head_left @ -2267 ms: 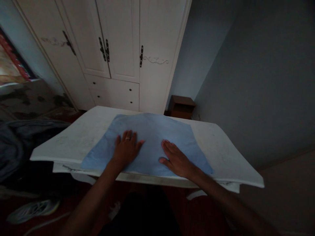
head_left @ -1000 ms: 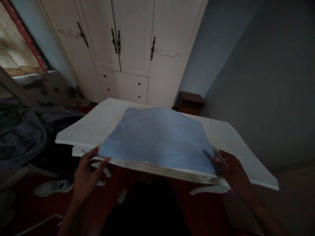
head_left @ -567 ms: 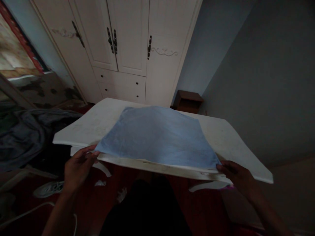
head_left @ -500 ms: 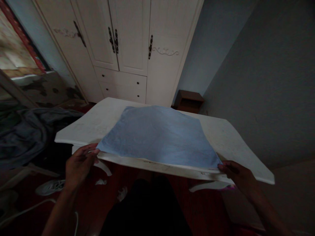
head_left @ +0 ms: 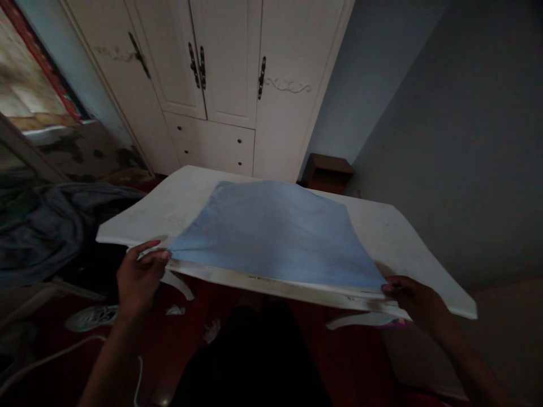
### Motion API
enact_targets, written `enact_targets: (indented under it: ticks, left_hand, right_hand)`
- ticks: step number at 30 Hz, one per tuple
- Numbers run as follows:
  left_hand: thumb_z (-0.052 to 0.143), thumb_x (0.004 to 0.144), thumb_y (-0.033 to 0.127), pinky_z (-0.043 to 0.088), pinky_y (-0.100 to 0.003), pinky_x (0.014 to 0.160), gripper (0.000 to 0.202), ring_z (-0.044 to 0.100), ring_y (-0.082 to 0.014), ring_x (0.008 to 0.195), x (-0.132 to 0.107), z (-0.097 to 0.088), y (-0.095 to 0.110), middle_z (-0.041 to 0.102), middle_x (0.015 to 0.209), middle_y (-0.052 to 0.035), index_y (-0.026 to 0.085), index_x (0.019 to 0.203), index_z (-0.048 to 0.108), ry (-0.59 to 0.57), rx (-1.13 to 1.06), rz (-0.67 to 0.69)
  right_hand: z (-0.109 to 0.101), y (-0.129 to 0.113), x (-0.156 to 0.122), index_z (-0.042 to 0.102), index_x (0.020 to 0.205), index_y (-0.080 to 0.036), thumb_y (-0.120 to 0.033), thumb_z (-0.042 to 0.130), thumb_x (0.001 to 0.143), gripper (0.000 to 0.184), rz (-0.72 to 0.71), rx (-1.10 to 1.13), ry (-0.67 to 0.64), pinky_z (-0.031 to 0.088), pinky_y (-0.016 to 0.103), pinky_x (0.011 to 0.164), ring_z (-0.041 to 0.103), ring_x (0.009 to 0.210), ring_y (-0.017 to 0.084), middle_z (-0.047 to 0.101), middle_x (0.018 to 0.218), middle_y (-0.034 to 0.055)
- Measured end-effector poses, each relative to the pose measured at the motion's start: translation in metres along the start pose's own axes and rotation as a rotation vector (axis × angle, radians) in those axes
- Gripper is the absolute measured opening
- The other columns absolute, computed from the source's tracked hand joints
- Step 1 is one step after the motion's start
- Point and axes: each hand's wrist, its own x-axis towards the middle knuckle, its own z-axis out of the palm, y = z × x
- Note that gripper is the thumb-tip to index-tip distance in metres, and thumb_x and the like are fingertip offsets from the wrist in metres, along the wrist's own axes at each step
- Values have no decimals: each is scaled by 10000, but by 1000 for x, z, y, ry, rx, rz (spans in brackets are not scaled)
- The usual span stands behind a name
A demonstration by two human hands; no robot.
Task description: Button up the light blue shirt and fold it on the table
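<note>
A light blue cloth (head_left: 271, 232) lies spread over a white table (head_left: 165, 200), its near edge pulled straight between my two hands. My left hand (head_left: 142, 274) pinches the near left corner between thumb and forefinger, with small creases running out from the grip. At the near right corner, my right hand (head_left: 418, 299) is closed on the fabric with the fingertips together. The cloth's far edge rests near the table's back edge and bulges slightly in the middle.
Behind the table stands a white wardrobe (head_left: 227, 62) with dark handles. A small brown cabinet (head_left: 328, 169) sits by the grey wall. Dark clothing (head_left: 51, 232) is heaped at the left. On the red floor are a shoe (head_left: 91, 318) and crumpled white scraps (head_left: 211, 332).
The cloth's near edge is drawn tauter, with new creases at the left corner. My right hand has shifted slightly to the right, and my left forefinger has lifted a little.
</note>
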Motion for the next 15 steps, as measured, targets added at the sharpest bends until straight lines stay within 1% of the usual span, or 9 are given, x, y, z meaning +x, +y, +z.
enact_targets:
  ticks: [2,3,5,7,8,9,11,13,15]
  left_hand:
    - [786,590,302,405,-202,506,515,506,-92,579,-1,1,1,653,776,-1,173,1060,621,21,-34,10]
    - [790,584,285,414,-203,527,490,511,-87,589,-2,1,1,648,777,6,172,1033,629,38,-54,23]
    - [786,578,265,432,-204,554,427,520,-80,598,-4,1,1,639,790,17,172,968,639,100,-94,33]
    - [771,583,269,444,-201,550,352,541,-84,616,-8,1,0,638,829,13,172,893,633,159,-140,-16]
    - [760,591,274,453,-201,546,322,560,-92,631,-12,0,0,642,853,5,171,865,626,162,-165,-63]
    - [748,604,282,466,-205,547,297,583,-103,648,-15,0,-1,647,868,-3,171,846,617,142,-192,-115]
    - [719,639,306,515,-234,589,259,636,-141,703,-22,1,0,655,858,-17,171,828,602,38,-251,-217]
    - [673,684,322,560,-286,670,216,677,-190,786,-28,6,1,668,830,-32,171,812,587,-74,-319,-325]
    - [632,717,308,579,-320,731,160,691,-218,851,-32,13,3,685,818,-48,178,780,562,-145,-384,-450]
  right_hand:
    - [-3,-1,1,679,706,-223,-666,611,588,463,22,16,-54,463,315,488,622,524,226,704,646,61]
    - [-6,-3,1,676,692,-226,-676,625,572,469,28,7,-56,462,318,492,627,540,232,707,655,67]
    - [-10,-8,0,682,680,-226,-687,648,546,481,43,-4,-77,473,322,510,638,575,242,714,682,74]
    - [-14,-15,-3,694,697,-222,-694,656,547,496,67,16,-124,490,319,531,644,593,237,721,720,76]
    - [-15,-18,-5,700,718,-217,-698,648,568,506,78,42,-152,496,313,535,642,589,227,723,733,76]
    - [-16,-20,-8,704,748,-213,-701,635,596,516,92,74,-173,496,304,525,635,574,214,720,726,75]
    - [-16,-25,-16,703,797,-201,-701,622,633,532,137,132,-199,475,280,472,614,528,194,702,664,69]
    - [-14,-27,-24,694,805,-190,-708,631,620,553,186,186,-202,439,258,416,598,491,180,691,636,65]
    - [-8,-28,-32,686,795,-179,-733,622,604,589,239,237,-204,410,246,379,593,464,167,704,678,74]
